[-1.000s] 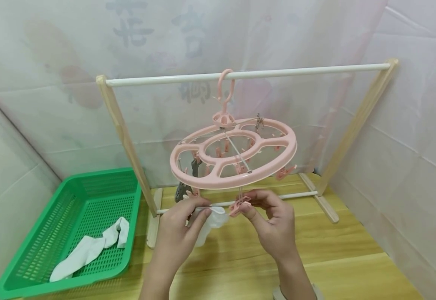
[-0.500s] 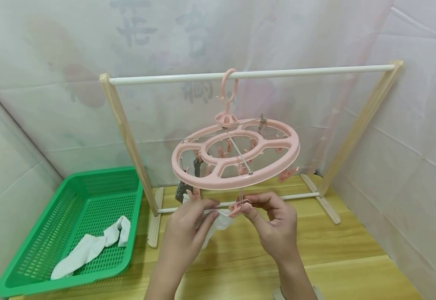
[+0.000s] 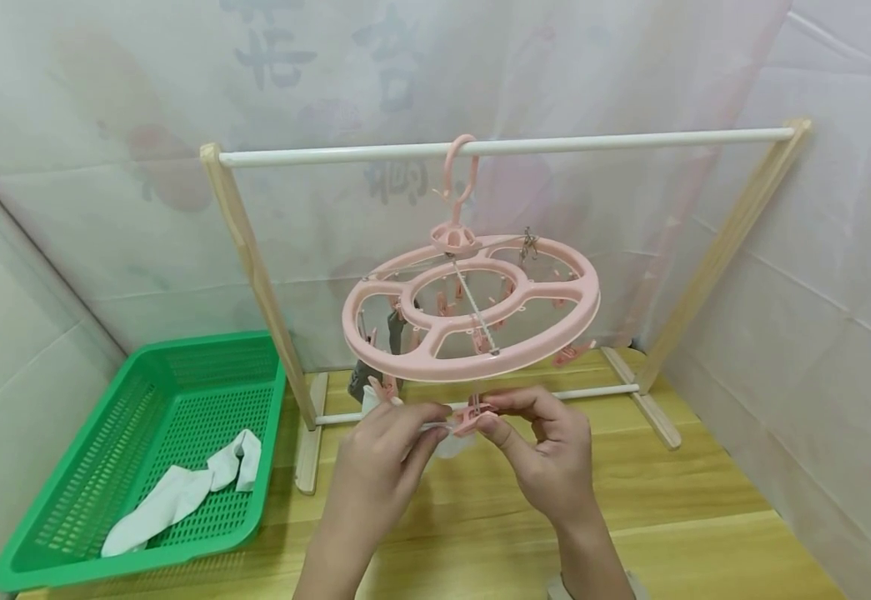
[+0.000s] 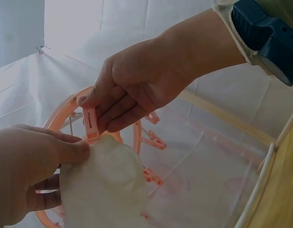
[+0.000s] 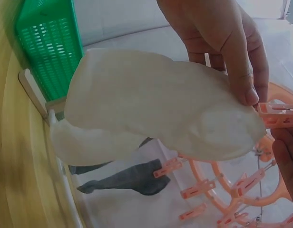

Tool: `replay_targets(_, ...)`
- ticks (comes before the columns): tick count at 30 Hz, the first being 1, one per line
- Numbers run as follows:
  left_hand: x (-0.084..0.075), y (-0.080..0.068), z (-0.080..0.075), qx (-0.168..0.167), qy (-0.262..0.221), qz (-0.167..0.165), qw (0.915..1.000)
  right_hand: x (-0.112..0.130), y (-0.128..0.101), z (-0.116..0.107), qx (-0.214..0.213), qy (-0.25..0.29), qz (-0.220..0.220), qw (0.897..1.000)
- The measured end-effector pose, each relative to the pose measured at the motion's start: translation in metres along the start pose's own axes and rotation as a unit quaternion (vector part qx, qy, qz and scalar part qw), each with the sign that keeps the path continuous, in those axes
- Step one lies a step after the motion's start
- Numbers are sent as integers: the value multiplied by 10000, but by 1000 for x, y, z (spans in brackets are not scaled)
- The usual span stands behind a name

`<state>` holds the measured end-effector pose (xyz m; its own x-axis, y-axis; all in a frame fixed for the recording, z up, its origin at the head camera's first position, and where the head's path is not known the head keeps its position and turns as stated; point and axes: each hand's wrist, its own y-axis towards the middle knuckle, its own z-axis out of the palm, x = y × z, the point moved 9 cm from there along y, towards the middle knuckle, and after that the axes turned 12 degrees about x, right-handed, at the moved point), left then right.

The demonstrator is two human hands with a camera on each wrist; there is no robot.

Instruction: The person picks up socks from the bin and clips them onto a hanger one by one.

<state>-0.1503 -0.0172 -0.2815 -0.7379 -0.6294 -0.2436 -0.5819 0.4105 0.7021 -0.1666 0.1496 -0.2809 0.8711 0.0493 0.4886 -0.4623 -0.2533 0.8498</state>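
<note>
Between thumb and fingers my left hand [image 3: 386, 454] pinches the edge of a white sock [image 5: 151, 104], whose body hangs below. My right hand [image 3: 548, 454] pinches a pink clothespin [image 3: 473, 418] that dangles from the front of a round pink drying hanger [image 3: 473, 367]. In the right wrist view the clothespin's tip meets the sock's edge beside my left fingertips; whether it bites the cloth I cannot tell. Dark grey socks [image 5: 132, 178] hang at the hanger's left, one visibly held by a clothespin [image 5: 168, 167].
The hanger hooks over a white rod [image 3: 630, 143] on a wooden stand [image 3: 251, 258]. A green basket [image 3: 18, 554] at the left contains white socks [image 3: 168, 504]. Several other pink clothespins hang around the ring. Light cloth walls surround the wooden tabletop [image 3: 668, 517].
My left hand has moved right, bringing the sock's edge up to the clothespin. My right hand stays at nearly the same spot, holding the clothespin.
</note>
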Motion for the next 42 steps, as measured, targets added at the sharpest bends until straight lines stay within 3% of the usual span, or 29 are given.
replay_targets(13,-7,2,0,-112,25,212,9997,0,0,1,182,-50,45,9998)
replay_targets(25,-9,0,1,62,81,473,9988,0,0,-2,241,38,79,9997)
replay_targets(42,-13,2,-5,-424,170,558,9974,-1,1,-3,272,-59,145,9995)
